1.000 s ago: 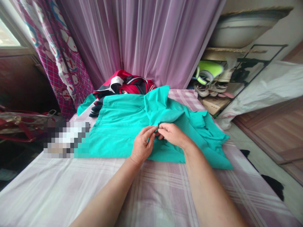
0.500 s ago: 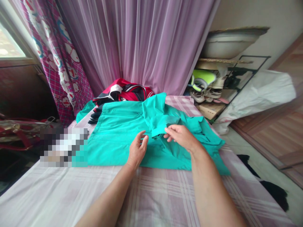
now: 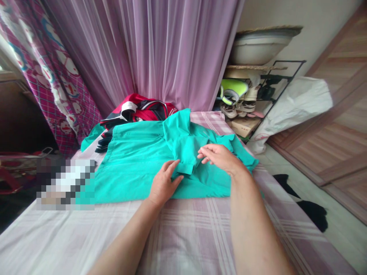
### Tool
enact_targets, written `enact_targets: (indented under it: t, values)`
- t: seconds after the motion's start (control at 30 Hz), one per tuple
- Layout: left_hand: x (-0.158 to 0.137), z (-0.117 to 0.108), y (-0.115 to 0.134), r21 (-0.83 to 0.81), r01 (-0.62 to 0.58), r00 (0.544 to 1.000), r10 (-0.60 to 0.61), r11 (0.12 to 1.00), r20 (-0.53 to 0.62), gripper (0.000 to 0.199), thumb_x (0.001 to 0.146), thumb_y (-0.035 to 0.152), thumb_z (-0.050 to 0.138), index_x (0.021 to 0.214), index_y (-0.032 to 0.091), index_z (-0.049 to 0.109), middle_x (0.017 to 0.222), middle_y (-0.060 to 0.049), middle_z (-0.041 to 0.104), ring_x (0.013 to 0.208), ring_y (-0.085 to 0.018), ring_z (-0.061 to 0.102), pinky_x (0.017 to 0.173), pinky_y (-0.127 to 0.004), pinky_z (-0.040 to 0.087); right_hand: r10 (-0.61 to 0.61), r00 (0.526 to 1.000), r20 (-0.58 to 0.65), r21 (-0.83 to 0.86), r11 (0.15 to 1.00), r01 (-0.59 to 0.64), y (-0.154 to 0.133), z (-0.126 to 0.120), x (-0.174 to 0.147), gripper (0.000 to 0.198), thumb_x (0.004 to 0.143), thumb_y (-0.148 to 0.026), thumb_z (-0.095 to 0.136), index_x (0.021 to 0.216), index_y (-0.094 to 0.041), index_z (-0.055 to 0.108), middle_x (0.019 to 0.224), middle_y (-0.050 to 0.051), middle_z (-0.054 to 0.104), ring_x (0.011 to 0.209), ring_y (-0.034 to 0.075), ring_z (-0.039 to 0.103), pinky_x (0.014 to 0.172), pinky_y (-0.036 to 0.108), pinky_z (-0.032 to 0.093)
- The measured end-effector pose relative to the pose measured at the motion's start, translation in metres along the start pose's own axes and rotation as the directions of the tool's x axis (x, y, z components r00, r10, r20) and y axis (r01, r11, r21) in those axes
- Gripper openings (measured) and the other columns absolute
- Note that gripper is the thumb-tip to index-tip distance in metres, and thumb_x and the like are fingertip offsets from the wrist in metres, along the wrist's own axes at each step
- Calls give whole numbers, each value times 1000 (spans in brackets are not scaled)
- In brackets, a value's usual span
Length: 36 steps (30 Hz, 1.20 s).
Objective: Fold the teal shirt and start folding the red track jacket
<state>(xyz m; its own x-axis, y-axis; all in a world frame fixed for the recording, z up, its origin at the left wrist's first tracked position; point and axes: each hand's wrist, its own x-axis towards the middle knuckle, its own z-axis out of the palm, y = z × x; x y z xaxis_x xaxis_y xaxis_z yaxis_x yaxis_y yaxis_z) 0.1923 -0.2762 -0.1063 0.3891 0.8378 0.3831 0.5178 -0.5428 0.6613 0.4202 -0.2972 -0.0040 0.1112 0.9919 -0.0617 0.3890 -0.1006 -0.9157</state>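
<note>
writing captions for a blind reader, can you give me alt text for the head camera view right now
A person's left hand and right hand over a rumpled green garment spread on a plaid cloth. Red and dark clothes lie heaped behind it, before a purple curtain; shoes and a large bowl stand off to the right.

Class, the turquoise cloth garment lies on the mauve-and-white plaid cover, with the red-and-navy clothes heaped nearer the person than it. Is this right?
No, the position is wrong: the red-and-navy clothes are heaped beyond the turquoise cloth garment, as the head view shows. The garment does lie on the mauve-and-white plaid cover.
</note>
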Motion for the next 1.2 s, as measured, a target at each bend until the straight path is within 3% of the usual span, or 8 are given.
enact_targets:
  t: [0.17,0.27,0.5,0.67,0.8,0.9,1.0,1.2]
  values:
    - [-1,5,-7,153,-65,995,53,986,85,40,88,30,67,128,29,67,138,-7,63,121,-27,64,104,-42,54,-23,991,-130,-48,999,17,9,-16,-2,24,92,-38,59,90,-17,70,93,8,78,69,14,70,63,24,52]
    - [-2,4,-8,201,-101,994,89,974,65,38,92,31,61,130,29,65,137,-7,64,121,-26,64,105,-42,53,-65,972,-227,-292,956,-4,25,-6,-8,26,94,-36,54,96,-18,72,100,11,78,85,21,73,76,32,55]
    - [-26,-26,-20,486,-135,984,59,864,168,48,100,43,47,143,26,56,151,-10,54,141,-31,48,118,-56,35,-158,984,-80,-821,571,25,101,36,-47,49,99,-38,45,144,-22,55,157,11,45,146,28,39,119,52,28]
    - [-51,-75,-52,626,22,984,-127,780,124,51,100,47,42,147,29,52,154,-8,49,145,-32,41,118,-60,31,-71,980,-184,-886,443,-134,127,13,-54,54,100,-40,37,150,-22,49,160,10,40,148,27,36,119,55,27]
    - [-63,-106,-69,674,115,974,-218,730,69,51,101,46,39,147,27,52,156,-9,47,147,-32,39,118,-61,30,-169,956,-239,-884,444,-143,123,19,-62,54,101,-40,31,148,-22,51,156,12,46,145,29,40,118,58,26]
    - [-66,-115,-72,689,180,956,-289,702,45,53,101,48,38,149,28,49,158,-8,44,148,-31,36,118,-60,28,-228,952,-204,-892,445,-85,115,41,-70,54,102,-40,29,150,-24,49,158,11,44,147,28,37,119,57,23]
    - [-66,-114,-72,694,228,936,-350,683,37,54,102,49,37,150,29,46,161,-5,41,150,-29,33,120,-58,27,-110,980,-167,-901,420,-106,108,58,-73,54,103,-42,29,150,-25,49,159,8,42,147,26,36,119,56,22]
    - [-67,-118,-83,673,323,919,-391,666,-54,50,102,45,38,148,30,50,160,-5,43,149,-28,35,121,-53,28,-30,968,-249,-895,388,-218,110,55,-68,54,104,-45,27,151,-29,47,160,7,42,147,25,36,118,54,25]
